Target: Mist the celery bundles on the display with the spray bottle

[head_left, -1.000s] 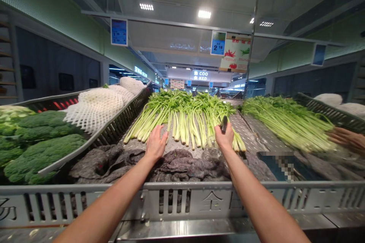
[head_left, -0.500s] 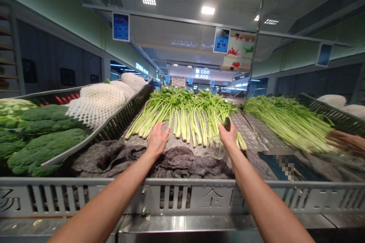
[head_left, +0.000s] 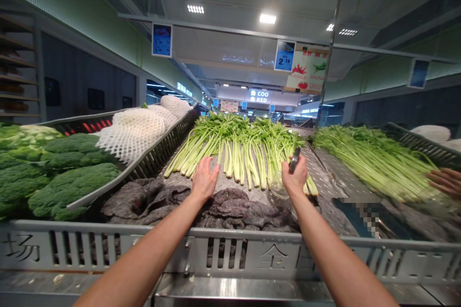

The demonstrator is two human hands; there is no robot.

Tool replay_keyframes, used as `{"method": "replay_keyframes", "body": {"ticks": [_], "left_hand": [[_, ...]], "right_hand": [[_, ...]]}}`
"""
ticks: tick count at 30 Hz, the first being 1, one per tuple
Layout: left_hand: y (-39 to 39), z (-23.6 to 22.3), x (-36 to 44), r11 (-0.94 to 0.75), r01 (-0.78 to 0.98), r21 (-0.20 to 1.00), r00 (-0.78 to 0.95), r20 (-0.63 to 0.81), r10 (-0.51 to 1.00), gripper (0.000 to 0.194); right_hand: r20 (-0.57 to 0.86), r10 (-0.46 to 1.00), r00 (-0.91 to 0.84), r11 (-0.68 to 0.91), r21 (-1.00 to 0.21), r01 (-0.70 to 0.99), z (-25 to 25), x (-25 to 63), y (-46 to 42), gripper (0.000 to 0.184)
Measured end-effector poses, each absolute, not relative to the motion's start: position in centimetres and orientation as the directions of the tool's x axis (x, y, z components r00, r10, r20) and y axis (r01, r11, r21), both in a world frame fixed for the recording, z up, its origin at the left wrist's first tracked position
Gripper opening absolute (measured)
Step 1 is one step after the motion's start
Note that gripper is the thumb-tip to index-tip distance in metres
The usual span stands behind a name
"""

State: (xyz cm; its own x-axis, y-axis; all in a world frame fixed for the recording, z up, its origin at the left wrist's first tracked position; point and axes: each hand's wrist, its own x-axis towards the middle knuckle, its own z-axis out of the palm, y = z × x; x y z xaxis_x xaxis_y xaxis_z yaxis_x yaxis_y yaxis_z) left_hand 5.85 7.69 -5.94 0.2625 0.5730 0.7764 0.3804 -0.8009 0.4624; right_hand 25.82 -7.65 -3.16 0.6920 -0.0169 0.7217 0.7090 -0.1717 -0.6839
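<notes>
The right grip [head_left: 295,177] is clenched around a slim dark handle-like object [head_left: 294,159], its tip standing up past the fingers; what it is cannot be told from here. Clear crumpled plastic [head_left: 279,187] sits just under that wrist, beside the pale stem ends. The left grip [head_left: 204,181] is open, palm down, fingers spread, right by the cut ends of a long bunch of leafy green stalks [head_left: 237,163]. These lie side by side on a sloped checker-plate steel tray [head_left: 317,168], ends toward the person and leaves away, probably so the stems show and can be reached from the front. A dark grey cloth [head_left: 223,206] is heaped along the tray's front, behind a slotted steel rail [head_left: 144,244]. To the left, green broccoli heads [head_left: 72,182] and white foam netting [head_left: 133,129] lie by a slatted dark bin wall [head_left: 169,144]. At far right, a co-worker's hand [head_left: 444,182] is beside another pile of green stalks [head_left: 370,163].
</notes>
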Motion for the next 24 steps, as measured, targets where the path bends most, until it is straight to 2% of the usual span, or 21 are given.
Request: {"method": "replay_keyframes", "body": {"ticks": [5, 14, 19, 24], "left_hand": [[7.65, -5.94, 5.84, -0.808, 0.373, 0.456, 0.268, 0.781, 0.565, 0.039], [7.86, -6.05, 5.94, -0.824, 0.364, 0.434, 0.273, 0.796, 0.54, 0.039], [7.81, -6.0, 5.94, -0.817, 0.372, 0.44, 0.288, 0.782, 0.552, 0.041], [7.74, -5.96, 5.96, -0.825, 0.364, 0.433, 0.292, 0.788, 0.542, 0.041]], "right_hand": [[0.696, 0.075, 0.714, -0.174, -0.696, 0.697, -3.3, 25.76, -7.41, 0.024], [0.706, 0.042, 0.707, -0.131, -0.698, 0.705, -3.24, 25.1, -7.57, 0.036], [0.646, 0.173, 0.743, -0.155, -0.727, 0.668, -3.57, 25.44, -7.38, 0.025], [0.66, 0.201, 0.724, -0.133, -0.714, 0.687, -3.62, 25.18, -7.21, 0.019]]}}
